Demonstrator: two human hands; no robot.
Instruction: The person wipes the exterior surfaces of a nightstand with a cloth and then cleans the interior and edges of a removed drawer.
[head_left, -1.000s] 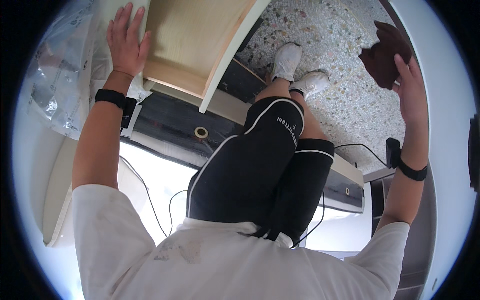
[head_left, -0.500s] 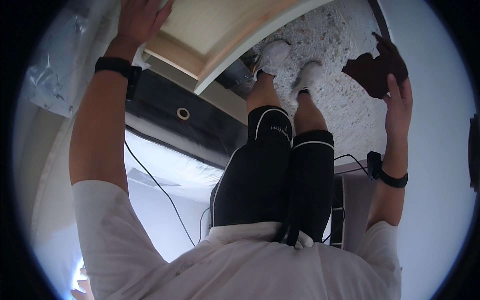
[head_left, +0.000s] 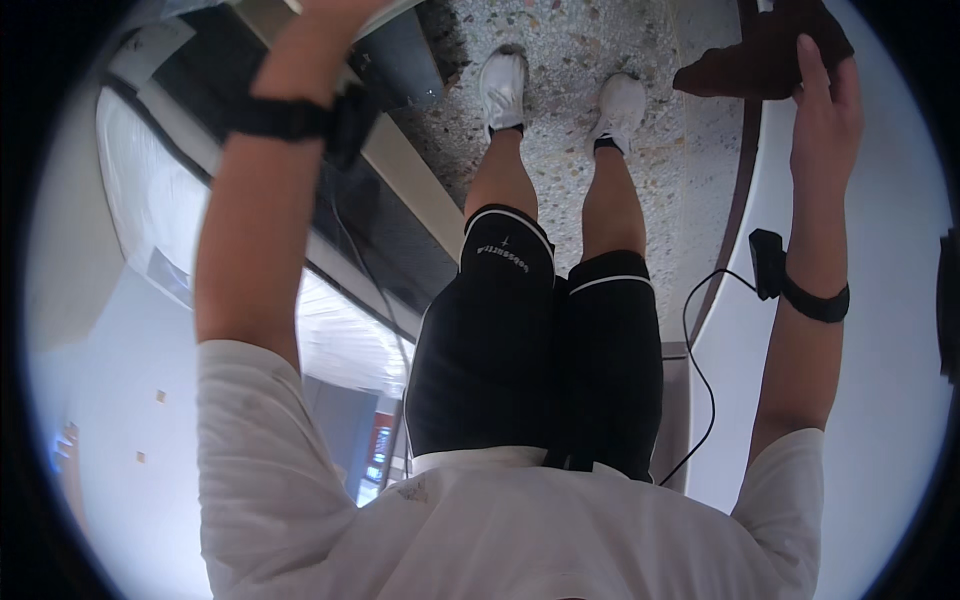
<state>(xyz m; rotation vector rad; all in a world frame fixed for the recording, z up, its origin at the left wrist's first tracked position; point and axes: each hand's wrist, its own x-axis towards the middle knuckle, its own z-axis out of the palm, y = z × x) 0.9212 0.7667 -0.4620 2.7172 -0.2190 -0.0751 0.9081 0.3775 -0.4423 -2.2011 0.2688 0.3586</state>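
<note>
In my right hand (head_left: 828,115), raised at the upper right, is a dark brown cloth (head_left: 765,62). My thumb or a finger presses on its lower edge, and the cloth spreads out to the left over the floor and the white wall. My left hand (head_left: 338,8) reaches up at the top edge, where the frame cuts off its fingers. Right beside it shows the pale rim of a panel (head_left: 392,12), mostly outside the frame. Whether the left hand touches that rim I cannot tell.
Below me is a speckled terrazzo floor (head_left: 560,130). To the left runs a long dark-topped piece of furniture (head_left: 370,230), with plastic sheeting (head_left: 150,185) beside it. A white wall (head_left: 890,300) rises along the right. A black cable (head_left: 712,400) hangs from my right wrist.
The pale wooden panel by my left hand has slid almost out of view at the top. Both hands sit higher in the picture, and the cloth stays in my right hand. My feet have shifted.
</note>
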